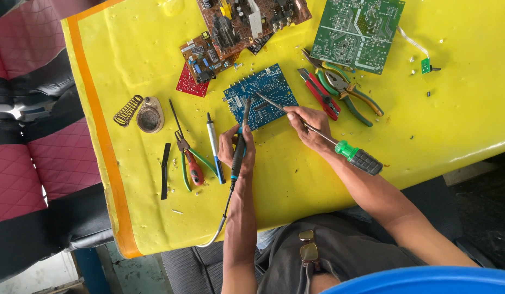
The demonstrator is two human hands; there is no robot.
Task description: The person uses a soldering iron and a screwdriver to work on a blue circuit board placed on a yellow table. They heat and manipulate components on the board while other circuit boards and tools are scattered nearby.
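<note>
Blue circuit board (pixel 261 97) lies on the yellow table (pixel 296 179) just beyond both hands. Left hand (pixel 235 148) grips a soldering iron (pixel 241 142), right hand (pixel 307 124) a screwdriver (pixel 339 146); both tips converge on the board's middle.

Blue board (pixel 261 97) hemmed in: brown boards (pixel 230 32) above it, pliers (pixel 347 92) and red cutter (pixel 319 93) to its right, pen tool (pixel 214 147) and small pliers (pixel 188 160) lower left. Bare yellow table (pixel 296 190) lay below it.

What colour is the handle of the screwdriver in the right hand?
Green with a black ribbed grip, seen in the head view: the screwdriver in the right hand.
</note>
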